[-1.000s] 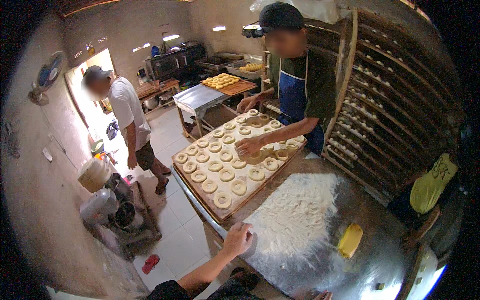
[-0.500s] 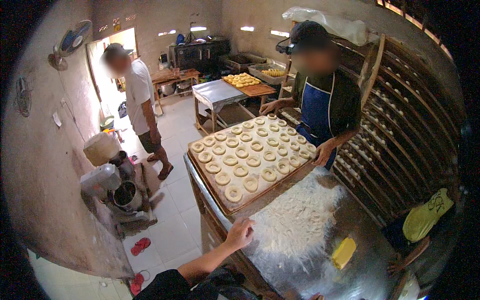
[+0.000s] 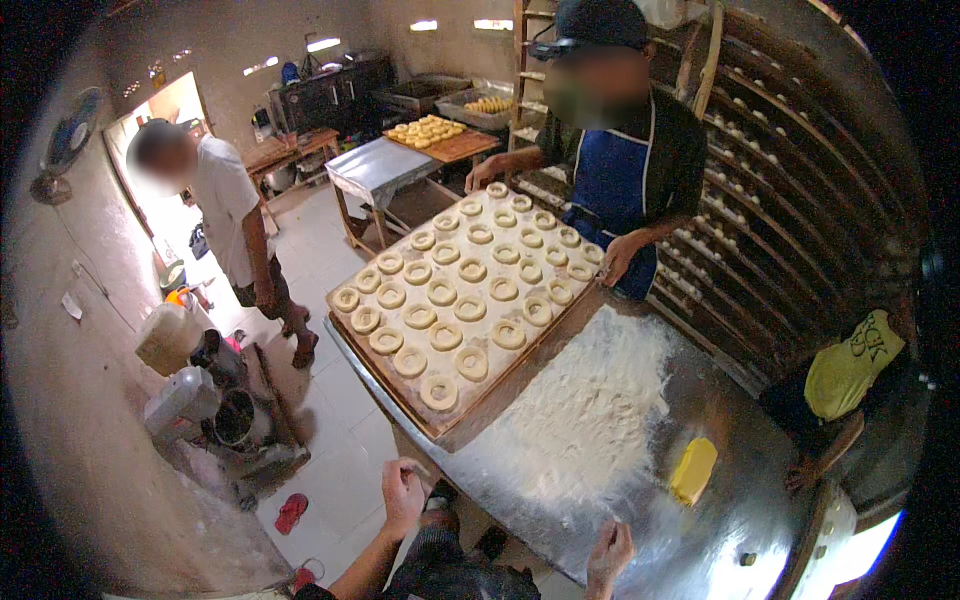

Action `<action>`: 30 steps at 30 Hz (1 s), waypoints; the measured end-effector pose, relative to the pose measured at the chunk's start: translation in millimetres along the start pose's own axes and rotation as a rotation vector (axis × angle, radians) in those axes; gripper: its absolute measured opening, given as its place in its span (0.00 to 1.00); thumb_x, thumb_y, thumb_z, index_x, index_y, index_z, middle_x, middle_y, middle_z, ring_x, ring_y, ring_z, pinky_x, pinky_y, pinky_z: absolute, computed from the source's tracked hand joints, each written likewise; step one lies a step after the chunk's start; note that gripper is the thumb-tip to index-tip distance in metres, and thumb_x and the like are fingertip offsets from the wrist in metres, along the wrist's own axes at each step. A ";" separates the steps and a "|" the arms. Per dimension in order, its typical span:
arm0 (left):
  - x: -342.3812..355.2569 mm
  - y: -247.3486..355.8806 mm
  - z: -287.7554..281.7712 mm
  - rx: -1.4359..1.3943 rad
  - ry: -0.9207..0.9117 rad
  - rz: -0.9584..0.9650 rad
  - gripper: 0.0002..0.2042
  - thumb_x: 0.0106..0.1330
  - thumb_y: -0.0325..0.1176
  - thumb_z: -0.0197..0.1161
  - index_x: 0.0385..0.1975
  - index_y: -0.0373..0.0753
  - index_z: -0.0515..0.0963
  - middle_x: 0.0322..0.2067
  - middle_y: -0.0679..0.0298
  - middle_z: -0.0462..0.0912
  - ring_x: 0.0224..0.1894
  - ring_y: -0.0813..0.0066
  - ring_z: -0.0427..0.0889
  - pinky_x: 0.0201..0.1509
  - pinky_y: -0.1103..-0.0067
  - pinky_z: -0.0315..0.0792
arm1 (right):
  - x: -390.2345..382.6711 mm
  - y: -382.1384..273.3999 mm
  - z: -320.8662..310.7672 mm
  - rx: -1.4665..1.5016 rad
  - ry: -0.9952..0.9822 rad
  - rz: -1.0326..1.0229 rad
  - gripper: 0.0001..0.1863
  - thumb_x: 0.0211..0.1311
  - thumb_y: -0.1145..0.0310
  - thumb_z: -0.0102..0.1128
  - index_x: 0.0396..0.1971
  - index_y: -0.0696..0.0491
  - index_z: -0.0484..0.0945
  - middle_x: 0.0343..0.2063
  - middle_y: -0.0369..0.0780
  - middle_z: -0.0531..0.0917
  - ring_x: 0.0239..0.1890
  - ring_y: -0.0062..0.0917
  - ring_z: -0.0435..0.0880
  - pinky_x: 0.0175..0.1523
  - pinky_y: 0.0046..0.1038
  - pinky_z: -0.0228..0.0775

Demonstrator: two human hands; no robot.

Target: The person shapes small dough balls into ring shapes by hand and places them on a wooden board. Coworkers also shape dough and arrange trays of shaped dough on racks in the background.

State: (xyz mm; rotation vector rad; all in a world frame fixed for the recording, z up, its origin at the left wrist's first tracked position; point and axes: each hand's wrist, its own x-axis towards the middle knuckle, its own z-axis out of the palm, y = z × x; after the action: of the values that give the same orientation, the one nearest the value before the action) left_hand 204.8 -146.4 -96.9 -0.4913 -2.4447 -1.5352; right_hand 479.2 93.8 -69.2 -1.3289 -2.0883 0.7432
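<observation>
My left hand [image 3: 403, 494] hangs in the air off the near edge of the metal-topped table [image 3: 730, 545], fingers loosely bent, holding nothing. Over that edge, further right, my right hand [image 3: 609, 550] is raised with its fingers loosely curled and nothing visible in them. Nearest to both is a spread of white flour [image 3: 580, 425] on the table. Beyond the left hand lies a wooden board [image 3: 440, 428] bearing several rows of dough rings [image 3: 439, 391]. A co-worker in a blue apron [image 3: 612, 175] has hands at its far corners. Right of the flour sits a yellow plastic scraper or block [image 3: 692, 471].
Racks [image 3: 760, 190] of small dough pieces line the right wall, near a person in a yellow shirt [image 3: 850, 365]. On the left stand a mixer [image 3: 235, 415], a red sandal [image 3: 291, 512] and a person in a white shirt [image 3: 228, 190]. Behind is a side table [image 3: 385, 175].
My left hand has drawn back from the flour's edge toward me. My right hand has come into view. The view has shifted, and the white-shirted person leans further forward.
</observation>
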 end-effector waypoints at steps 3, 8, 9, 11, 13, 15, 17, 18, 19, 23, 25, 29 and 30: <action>24.3 -9.0 -2.1 0.007 0.016 -0.062 0.10 0.57 0.16 0.54 0.37 0.36 0.73 0.33 0.56 0.74 0.34 0.60 0.75 0.38 0.71 0.70 | 17.8 -53.3 21.4 0.177 -0.081 -0.125 0.12 0.65 0.66 0.55 0.27 0.58 0.78 0.18 0.43 0.77 0.20 0.28 0.75 0.30 0.29 0.68; 81.9 -28.3 -5.3 0.008 0.000 -0.024 0.11 0.59 0.16 0.55 0.41 0.36 0.72 0.34 0.55 0.74 0.36 0.59 0.75 0.40 0.70 0.70 | 37.7 -129.6 67.1 0.111 -0.477 -0.131 0.08 0.63 0.67 0.57 0.34 0.55 0.79 0.26 0.45 0.82 0.28 0.34 0.82 0.36 0.31 0.74; 92.7 -30.3 -7.6 0.020 0.012 -0.006 0.11 0.60 0.16 0.55 0.42 0.36 0.72 0.34 0.55 0.74 0.37 0.59 0.75 0.40 0.70 0.70 | 38.1 -141.8 78.6 0.108 -0.556 -0.156 0.07 0.62 0.67 0.58 0.36 0.55 0.79 0.29 0.47 0.83 0.31 0.37 0.85 0.38 0.32 0.75; 115.1 -32.9 -8.7 0.019 0.054 0.022 0.12 0.60 0.17 0.55 0.43 0.36 0.72 0.35 0.54 0.73 0.38 0.58 0.75 0.41 0.70 0.70 | 35.2 -163.0 103.8 0.111 -0.662 -0.156 0.08 0.63 0.67 0.56 0.39 0.53 0.78 0.31 0.48 0.83 0.35 0.42 0.84 0.42 0.36 0.75; 135.0 -38.7 -14.8 0.067 0.001 0.019 0.12 0.61 0.20 0.56 0.44 0.36 0.73 0.38 0.51 0.74 0.42 0.54 0.74 0.44 0.67 0.70 | 29.5 -180.5 132.5 0.100 -0.682 -0.234 0.10 0.63 0.66 0.56 0.41 0.54 0.78 0.30 0.47 0.83 0.35 0.42 0.84 0.42 0.36 0.75; 149.9 -45.3 -20.4 0.109 -0.005 0.074 0.13 0.60 0.21 0.58 0.45 0.37 0.73 0.39 0.50 0.74 0.44 0.52 0.74 0.46 0.65 0.70 | 18.9 -194.4 158.1 0.069 -0.622 -0.365 0.11 0.62 0.66 0.56 0.41 0.55 0.79 0.25 0.44 0.83 0.29 0.36 0.83 0.39 0.33 0.74; 158.1 -49.9 -27.2 0.148 -0.053 0.087 0.14 0.60 0.22 0.59 0.46 0.37 0.73 0.41 0.50 0.74 0.46 0.51 0.73 0.49 0.63 0.69 | 10.7 -204.5 176.2 -0.084 -0.633 -0.359 0.12 0.61 0.67 0.54 0.42 0.56 0.77 0.29 0.49 0.82 0.34 0.45 0.82 0.40 0.38 0.74; 162.1 -50.7 -29.6 0.173 -0.102 0.070 0.15 0.59 0.23 0.59 0.47 0.37 0.73 0.42 0.50 0.74 0.47 0.50 0.72 0.50 0.62 0.68 | 8.8 -209.3 183.6 -0.087 -0.645 -0.262 0.12 0.61 0.68 0.54 0.42 0.56 0.76 0.31 0.51 0.82 0.35 0.46 0.82 0.40 0.40 0.73; 165.9 -50.5 -31.3 0.178 -0.096 0.100 0.15 0.60 0.24 0.60 0.47 0.37 0.74 0.42 0.50 0.74 0.47 0.50 0.72 0.51 0.62 0.67 | 7.9 -213.9 189.8 -0.112 -0.657 -0.132 0.12 0.61 0.68 0.54 0.42 0.57 0.76 0.32 0.52 0.81 0.36 0.47 0.81 0.40 0.41 0.72; 187.3 -39.2 -23.1 0.303 -0.201 0.190 0.16 0.62 0.30 0.60 0.49 0.37 0.74 0.44 0.49 0.74 0.49 0.49 0.71 0.54 0.61 0.66 | 16.7 -236.5 212.0 -0.095 -0.562 -0.189 0.14 0.61 0.64 0.56 0.41 0.57 0.75 0.36 0.53 0.79 0.40 0.47 0.79 0.43 0.43 0.71; 200.8 -32.2 -13.8 0.379 -0.267 0.231 0.16 0.62 0.33 0.60 0.49 0.37 0.74 0.45 0.48 0.74 0.50 0.49 0.71 0.55 0.60 0.65 | 22.7 -250.7 223.6 -0.333 -0.469 -0.385 0.16 0.61 0.61 0.58 0.42 0.56 0.76 0.40 0.53 0.78 0.46 0.48 0.77 0.47 0.44 0.70; 220.3 -24.0 1.8 0.491 -0.411 0.373 0.14 0.62 0.31 0.58 0.46 0.36 0.73 0.44 0.48 0.73 0.49 0.49 0.71 0.52 0.60 0.65 | 29.8 -277.5 242.8 -0.365 -0.482 -0.513 0.19 0.59 0.58 0.60 0.45 0.54 0.74 0.43 0.51 0.76 0.50 0.49 0.74 0.51 0.45 0.69; 223.2 -22.7 2.8 0.542 -0.492 0.411 0.13 0.62 0.29 0.56 0.46 0.34 0.72 0.44 0.48 0.73 0.48 0.49 0.71 0.51 0.61 0.66 | 31.1 -282.0 244.8 -0.373 -0.535 -0.503 0.19 0.59 0.58 0.61 0.46 0.54 0.73 0.44 0.51 0.76 0.50 0.49 0.74 0.51 0.45 0.69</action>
State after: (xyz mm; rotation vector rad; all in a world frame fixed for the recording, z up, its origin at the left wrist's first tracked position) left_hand -9.7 -115.9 -38.6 -1.2647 -2.7078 -0.5997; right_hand 122.8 -17.2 -36.9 -0.7435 -2.9466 0.5366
